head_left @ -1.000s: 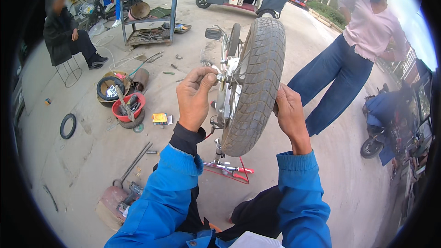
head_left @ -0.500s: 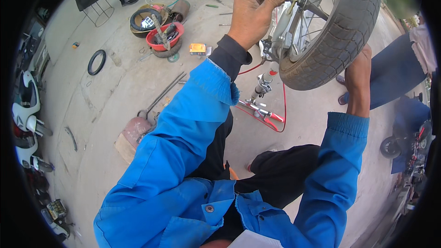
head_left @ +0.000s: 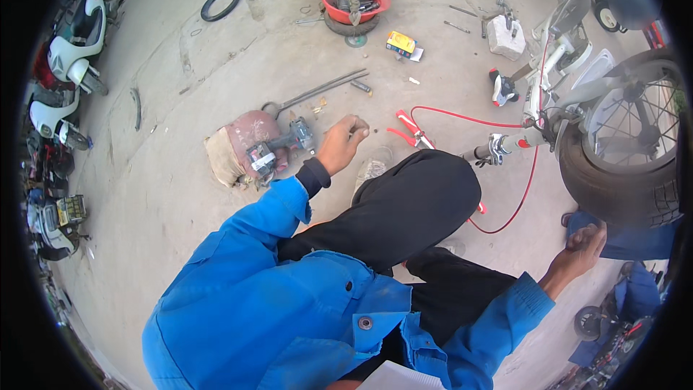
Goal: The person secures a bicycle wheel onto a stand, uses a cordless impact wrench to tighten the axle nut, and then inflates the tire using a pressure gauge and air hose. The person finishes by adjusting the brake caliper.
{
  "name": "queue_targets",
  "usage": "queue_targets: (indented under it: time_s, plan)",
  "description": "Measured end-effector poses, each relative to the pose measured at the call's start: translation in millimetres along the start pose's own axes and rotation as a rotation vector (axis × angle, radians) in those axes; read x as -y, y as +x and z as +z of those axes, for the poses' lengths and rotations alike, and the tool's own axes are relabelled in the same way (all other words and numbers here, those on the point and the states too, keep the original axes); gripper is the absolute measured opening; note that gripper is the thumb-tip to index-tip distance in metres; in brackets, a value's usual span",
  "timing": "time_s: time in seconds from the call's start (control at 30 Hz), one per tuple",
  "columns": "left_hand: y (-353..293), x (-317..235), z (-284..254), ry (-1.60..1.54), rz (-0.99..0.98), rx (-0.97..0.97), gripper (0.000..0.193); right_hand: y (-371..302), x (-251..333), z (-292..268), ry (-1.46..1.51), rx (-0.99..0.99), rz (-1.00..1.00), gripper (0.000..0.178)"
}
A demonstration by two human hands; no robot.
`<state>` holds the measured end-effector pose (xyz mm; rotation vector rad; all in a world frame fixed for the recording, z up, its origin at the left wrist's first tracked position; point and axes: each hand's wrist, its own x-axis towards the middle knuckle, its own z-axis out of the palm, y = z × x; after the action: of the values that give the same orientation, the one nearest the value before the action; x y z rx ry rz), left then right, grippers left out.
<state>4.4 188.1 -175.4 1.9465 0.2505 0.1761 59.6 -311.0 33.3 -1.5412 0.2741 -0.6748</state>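
My left hand [head_left: 342, 146] hangs over the floor left of my raised knee. Its fingers are bent together against the thumb, and whatever sits between them is too small to make out. Just left of it, a grey cordless power tool [head_left: 280, 150] leans on a dull red, rounded block [head_left: 253, 133]. My right hand [head_left: 580, 254] is below the bicycle wheel [head_left: 613, 188], apart from the tyre, with curled fingers whose contents are hidden. The white bicycle [head_left: 530, 101] stands upside down, its red-gripped handlebar [head_left: 406, 121] on the floor and a red cable [head_left: 530, 188] looping from it.
A red basin [head_left: 386, 1] of tools stands ahead beside a yellow box [head_left: 401, 43]. Long tongs [head_left: 317, 92] lie past the block. A loose black tyre [head_left: 221, 3] is at the far left, with scooters [head_left: 76, 54] along that edge. A white stone block [head_left: 506, 36] sits near the bicycle.
My left hand has left the wheel's axle and come down to the left, near the power tool. My right hand has dropped away from the tyre. The view has turned left.
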Motion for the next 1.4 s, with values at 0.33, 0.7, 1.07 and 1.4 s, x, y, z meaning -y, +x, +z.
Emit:
queue_targets:
  time_s: [0.33,0.7,1.07,1.4]
  plan:
    - [-125.7,211.5,21.6,-0.030,-0.588,0.099,0.034,-3.7,-29.1,-20.3,0.020,0.048,0.118,0.026]
    - [-64.6,251.0,-68.6,0.903,-0.216,-0.165,0.056,-27.0,-10.2,-11.9,-0.104,-0.149,0.015,0.043]
    - [-5.6,301.5,-97.9,1.155,-0.573,0.267,0.063,-221.3,35.8,89.3,-0.030,0.246,-0.131,0.035]
    - [-74.6,202.5,-80.8,0.700,-0.525,0.245,0.047,-302.2,-62.7,250.4,0.017,1.064,0.891,0.068]
